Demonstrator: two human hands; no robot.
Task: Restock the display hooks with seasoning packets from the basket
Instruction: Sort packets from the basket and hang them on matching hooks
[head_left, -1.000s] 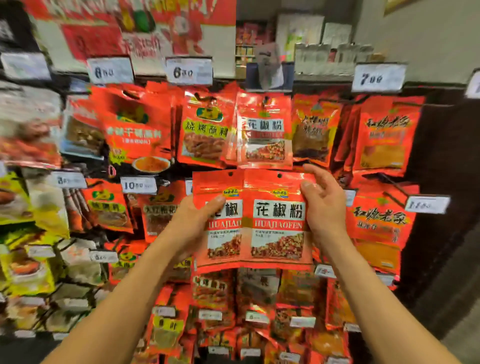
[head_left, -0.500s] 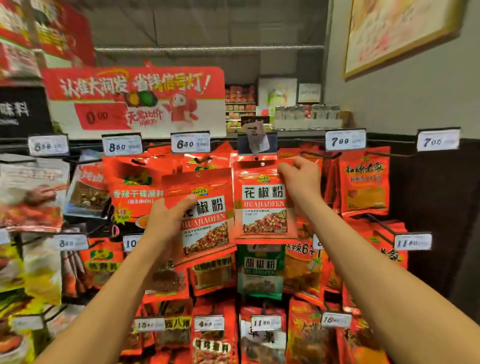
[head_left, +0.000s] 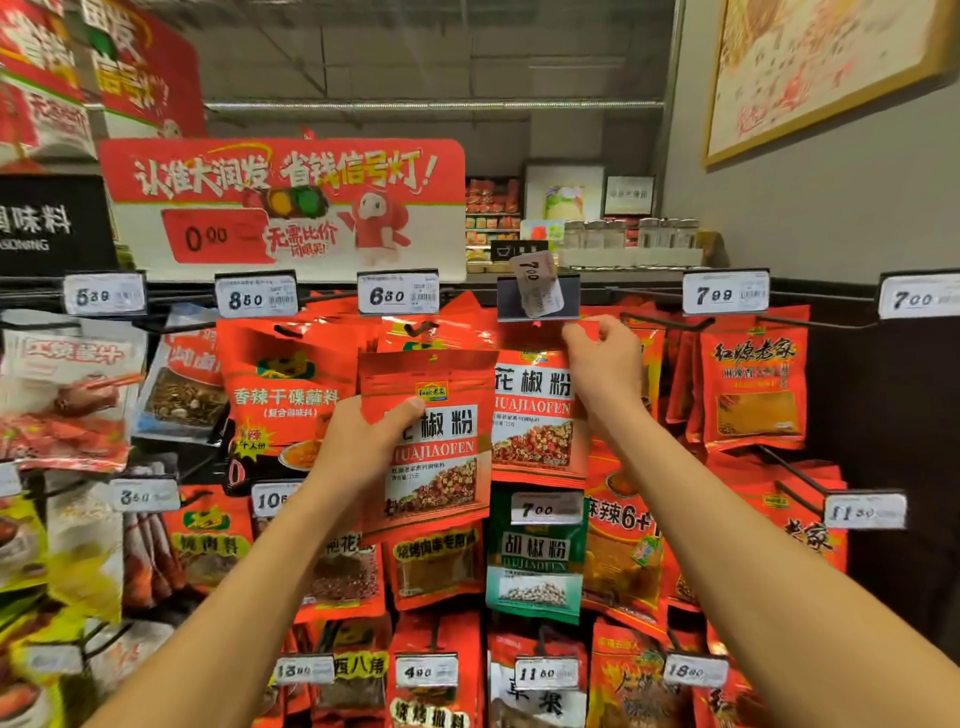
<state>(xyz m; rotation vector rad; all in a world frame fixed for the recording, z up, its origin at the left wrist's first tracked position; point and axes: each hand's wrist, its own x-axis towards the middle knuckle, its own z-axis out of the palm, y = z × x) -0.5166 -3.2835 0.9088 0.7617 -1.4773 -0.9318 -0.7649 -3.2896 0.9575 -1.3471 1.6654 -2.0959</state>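
Observation:
Two red pepper-powder packets are up at the display wall. My left hand (head_left: 358, 441) grips one packet (head_left: 434, 447) by its left edge, tilted slightly, in front of the rack. My right hand (head_left: 605, 364) pinches the top right corner of the second packet (head_left: 532, 415), raised to the hook under a crooked price tag (head_left: 537, 285) in a dark holder. Whether that packet's hole is over the hook is hidden by my fingers. The basket is out of view.
Rows of hooks hold several red packets, with price tags such as 6.80 (head_left: 397, 297) and 7.99 (head_left: 724, 293) on their tips. A green packet (head_left: 535, 556) hangs just below. A red promo sign (head_left: 280, 208) stands above, and a grey wall (head_left: 831, 218) closes the right.
Both hands have risen with their packets. The right packet has gone up to the hook under the crooked tag; the left packet trails lower and overlaps it less. My view has tilted upward.

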